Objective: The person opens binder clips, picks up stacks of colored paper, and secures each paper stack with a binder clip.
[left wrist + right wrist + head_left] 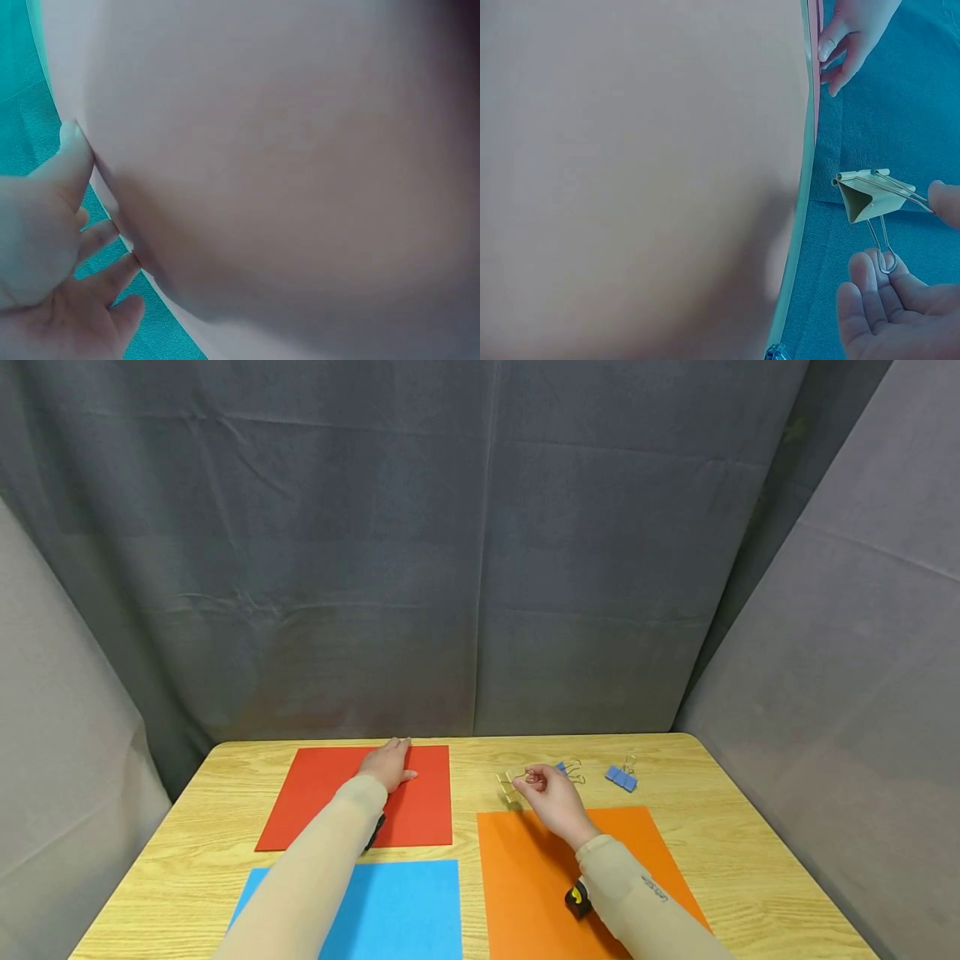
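Clip at the ready, it appears: the right hand [555, 803] pinches a yellow binder clip [885, 204] by its handles, right of a red sheet [416, 817].

The left hand [386, 766], thumb apart, touches the sheet's far edge; a firm squeeze seems needed. The right wrist view (unlike the head's) bares the clip's hollow end.

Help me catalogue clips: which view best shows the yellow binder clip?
The right wrist view: the yellow binder clip looks largest, its wedge shape clear. The head view shows it small, in the right hand; the left wrist view doesn't show it.
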